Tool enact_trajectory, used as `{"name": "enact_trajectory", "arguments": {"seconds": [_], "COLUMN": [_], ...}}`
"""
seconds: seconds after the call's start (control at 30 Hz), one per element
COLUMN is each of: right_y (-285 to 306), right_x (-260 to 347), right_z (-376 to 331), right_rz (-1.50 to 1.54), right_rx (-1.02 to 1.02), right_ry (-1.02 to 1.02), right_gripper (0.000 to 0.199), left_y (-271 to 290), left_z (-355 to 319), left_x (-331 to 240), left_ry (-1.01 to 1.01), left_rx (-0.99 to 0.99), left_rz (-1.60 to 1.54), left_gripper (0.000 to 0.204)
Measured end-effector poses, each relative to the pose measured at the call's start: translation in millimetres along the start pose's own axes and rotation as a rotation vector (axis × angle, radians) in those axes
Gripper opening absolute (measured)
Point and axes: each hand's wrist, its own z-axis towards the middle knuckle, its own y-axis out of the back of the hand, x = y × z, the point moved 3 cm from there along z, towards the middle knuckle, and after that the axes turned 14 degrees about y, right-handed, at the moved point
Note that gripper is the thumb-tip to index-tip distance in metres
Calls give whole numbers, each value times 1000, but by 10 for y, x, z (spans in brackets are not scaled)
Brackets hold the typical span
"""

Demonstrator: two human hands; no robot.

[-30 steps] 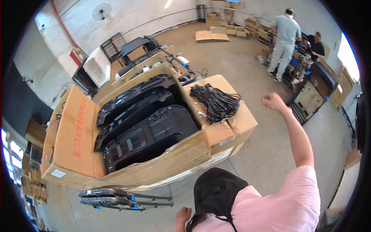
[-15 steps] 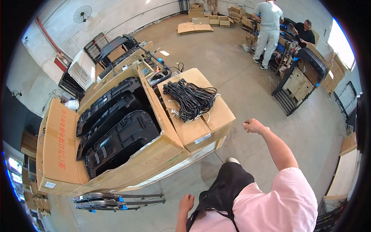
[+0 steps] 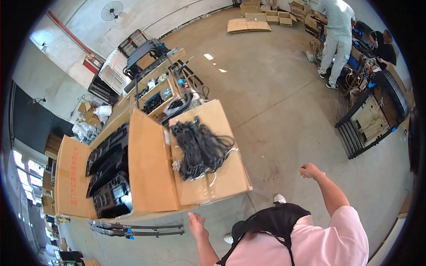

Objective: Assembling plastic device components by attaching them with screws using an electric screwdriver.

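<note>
My left hand (image 3: 197,225) is open, its fingers apart, just off the near lower edge of a large open carton (image 3: 153,175). Inside that carton stand several black molded plastic panels (image 3: 113,195), partly hidden by the raised cardboard flap. A bundle of black cables (image 3: 202,148) lies on top of a closed cardboard box (image 3: 219,185) beside the carton. Out to the right, my right hand (image 3: 311,171) hangs over the floor with its fingers curled closed; nothing shows in it.
Black metal frame parts (image 3: 137,230) lie below the carton. Behind it is a workbench with parts trays (image 3: 155,95). To the right stands a black frame with slats (image 3: 366,124). One person in a striped shirt (image 3: 339,22) and another in black work at the far right.
My view has shifted and I am nearer the cable box. My left hand has come up toward the carton and its fingers have opened. The carton's flap now covers more of the panels.
</note>
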Motion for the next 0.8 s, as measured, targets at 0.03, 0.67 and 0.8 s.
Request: {"name": "enact_trajectory", "arguments": {"seconds": [0.03, 0.67, 0.8], "right_y": [91, 522, 590], "right_x": [-69, 1746, 3058], "right_z": [86, 2267, 2982], "right_rz": [1, 370, 352], "right_rx": [8, 294, 285], "right_ry": [2, 152, 222], "right_gripper": [46, 54, 68], "left_y": [-171, -1354, -1342], "left_z": [7, 310, 166], "left_x": [-86, -4, -25], "left_ry": [-1, -276, -167], "left_rx": [-9, -480, -615], "left_rz": [1, -265, -234], "left_gripper": [78, 63, 60]}}
